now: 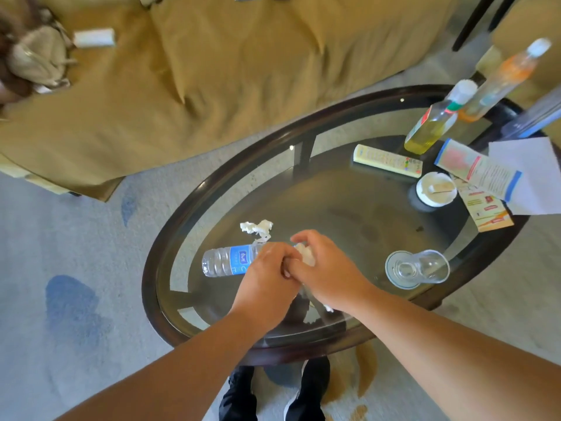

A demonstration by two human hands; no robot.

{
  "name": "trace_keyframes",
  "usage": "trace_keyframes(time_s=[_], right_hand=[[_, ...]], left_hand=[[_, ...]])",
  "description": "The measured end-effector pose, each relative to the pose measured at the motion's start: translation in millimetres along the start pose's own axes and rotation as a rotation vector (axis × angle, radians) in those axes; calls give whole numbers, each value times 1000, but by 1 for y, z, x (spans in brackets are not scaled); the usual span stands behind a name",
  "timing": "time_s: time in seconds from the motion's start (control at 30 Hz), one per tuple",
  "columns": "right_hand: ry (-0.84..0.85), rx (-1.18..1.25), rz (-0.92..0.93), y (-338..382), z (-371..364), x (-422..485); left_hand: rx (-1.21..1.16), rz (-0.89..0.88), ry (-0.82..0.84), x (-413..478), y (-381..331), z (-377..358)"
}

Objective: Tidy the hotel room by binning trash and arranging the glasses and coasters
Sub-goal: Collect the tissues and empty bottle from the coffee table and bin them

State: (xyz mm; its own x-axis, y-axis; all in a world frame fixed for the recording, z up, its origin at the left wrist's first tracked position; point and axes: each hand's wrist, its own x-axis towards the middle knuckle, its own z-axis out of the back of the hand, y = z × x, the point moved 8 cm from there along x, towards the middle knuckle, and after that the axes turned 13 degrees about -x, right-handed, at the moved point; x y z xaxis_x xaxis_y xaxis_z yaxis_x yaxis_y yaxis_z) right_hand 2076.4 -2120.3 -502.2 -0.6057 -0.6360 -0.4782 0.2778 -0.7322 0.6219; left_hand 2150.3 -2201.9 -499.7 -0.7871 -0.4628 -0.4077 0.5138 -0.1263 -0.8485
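- Both forearms reach forward from the bottom edge and meet over the near part of the oval glass table (212, 189), wrists almost level, knuckles up.
- The right hand (326, 270) has its fingers curled round a crumpled tissue (305, 253); white paper shows between the thumb and the forefinger.
- The left hand (267, 279) presses against the right one with its fingers bent inward. It covers the cap end of the water bottle (227, 259), and I cannot tell whether it grips the bottle, the tissue or nothing.
- The water bottle lies on its side on the glass, base pointing left.
- A second tissue (258, 227) lies loose on the table just beyond the bottle.
- To the right of the hands a glass (428, 268) lies tipped on its side, its base over a round coaster (394, 276).
- At the far right end stand two oil bottles (437, 120), with a remote (387, 161), a white dish (435, 189) and leaflets (479, 174) beside them.
- A tan sofa (212, 71) runs behind the table.
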Motion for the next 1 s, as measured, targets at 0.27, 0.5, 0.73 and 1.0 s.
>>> trace_keyframes(time_s=[0.27, 0.5, 0.73, 1.0], right_hand=[[-11, -6, 37, 11, 30, -11], [-76, -120, -48, 0, 43, -4], [-107, -142, -123, -8, 44, 16], [-159, -154, -200, -24, 36, 59]], left_hand=[[75, -155, 78, -22, -37, -2], [177, -76, -125, 1, -12, 48], [259, -18, -113, 45, 12, 83], [397, 6, -43, 111, 51, 86]])
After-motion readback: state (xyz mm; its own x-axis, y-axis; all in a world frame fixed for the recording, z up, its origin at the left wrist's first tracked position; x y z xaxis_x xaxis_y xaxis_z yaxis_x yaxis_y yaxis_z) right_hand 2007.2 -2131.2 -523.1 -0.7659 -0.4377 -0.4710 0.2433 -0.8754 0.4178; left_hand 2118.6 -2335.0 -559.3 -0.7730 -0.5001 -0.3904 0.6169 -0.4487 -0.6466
